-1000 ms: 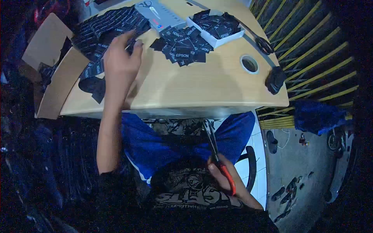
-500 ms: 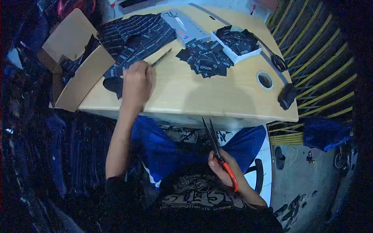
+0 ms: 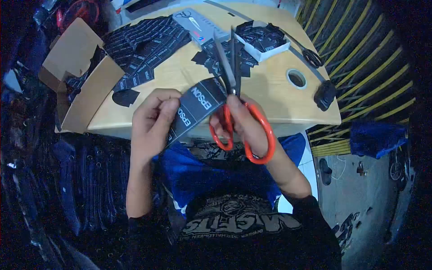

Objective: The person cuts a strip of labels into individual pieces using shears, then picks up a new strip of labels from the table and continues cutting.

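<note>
A black strip printed EPSON [image 3: 196, 108] is pinched between the thumb and fingers of my left hand [image 3: 155, 118]. Red-handled scissors [image 3: 262, 135] are in my right hand [image 3: 245, 123], their blades apart and pointing up beside the strip's right end. Whether the blades touch the strip I cannot tell. Behind the blades lies a pile of cut black pieces [image 3: 213, 58]. More black pieces fill a white box [image 3: 275, 52] at the back. Long printed black sheets [image 3: 155, 45] spread over the table's left side.
The wooden table [image 3: 265, 96] also holds an open cardboard box [image 3: 92, 101] at left, a grey scissors box [image 3: 198, 27], a white tape roll [image 3: 297, 78], dark-handled scissors [image 3: 312, 57] and a black object [image 3: 324, 95] near the right edge.
My left hand has come toward the middle with a strip in it. My right hand has lifted the scissors from my lap to above the table edge, and their blades have opened wider.
</note>
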`<state>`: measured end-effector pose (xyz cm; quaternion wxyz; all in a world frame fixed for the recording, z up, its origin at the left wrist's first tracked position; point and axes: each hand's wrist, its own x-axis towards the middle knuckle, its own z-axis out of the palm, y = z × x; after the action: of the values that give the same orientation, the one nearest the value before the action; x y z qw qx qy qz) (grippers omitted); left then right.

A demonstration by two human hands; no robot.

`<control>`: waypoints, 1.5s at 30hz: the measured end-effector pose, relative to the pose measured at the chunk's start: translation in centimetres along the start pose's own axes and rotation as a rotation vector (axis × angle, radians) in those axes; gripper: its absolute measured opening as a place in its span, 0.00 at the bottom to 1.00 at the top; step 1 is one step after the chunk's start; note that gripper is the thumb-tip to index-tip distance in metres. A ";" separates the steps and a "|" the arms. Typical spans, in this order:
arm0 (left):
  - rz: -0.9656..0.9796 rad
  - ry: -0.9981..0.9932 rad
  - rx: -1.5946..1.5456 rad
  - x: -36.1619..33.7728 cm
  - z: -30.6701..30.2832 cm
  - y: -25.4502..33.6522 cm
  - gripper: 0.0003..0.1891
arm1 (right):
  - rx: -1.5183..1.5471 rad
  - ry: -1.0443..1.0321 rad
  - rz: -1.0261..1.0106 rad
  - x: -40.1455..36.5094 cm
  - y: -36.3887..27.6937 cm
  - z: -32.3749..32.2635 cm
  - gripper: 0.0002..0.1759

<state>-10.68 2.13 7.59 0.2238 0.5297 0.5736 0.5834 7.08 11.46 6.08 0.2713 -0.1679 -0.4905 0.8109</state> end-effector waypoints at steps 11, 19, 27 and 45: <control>0.398 0.295 0.708 -0.8 1.9 0.4 0.11 | -0.194 0.324 -0.264 0.1 -0.6 0.6 0.11; -0.089 0.079 0.062 -4.0 7.9 -1.6 0.21 | -0.095 0.436 -0.353 -0.3 0.0 0.8 0.14; 0.044 0.281 -0.124 -4.3 9.1 -2.9 0.24 | -0.066 0.497 -0.322 -1.0 -0.1 0.9 0.15; -0.182 0.392 -0.893 1.8 7.6 -2.1 0.13 | -0.470 0.321 -0.271 -1.7 -1.9 -2.1 0.16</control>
<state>-5.36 7.51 4.73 0.3669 0.2101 0.3430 0.8388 10.07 12.59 6.79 0.4046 -0.2851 -0.6334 0.5948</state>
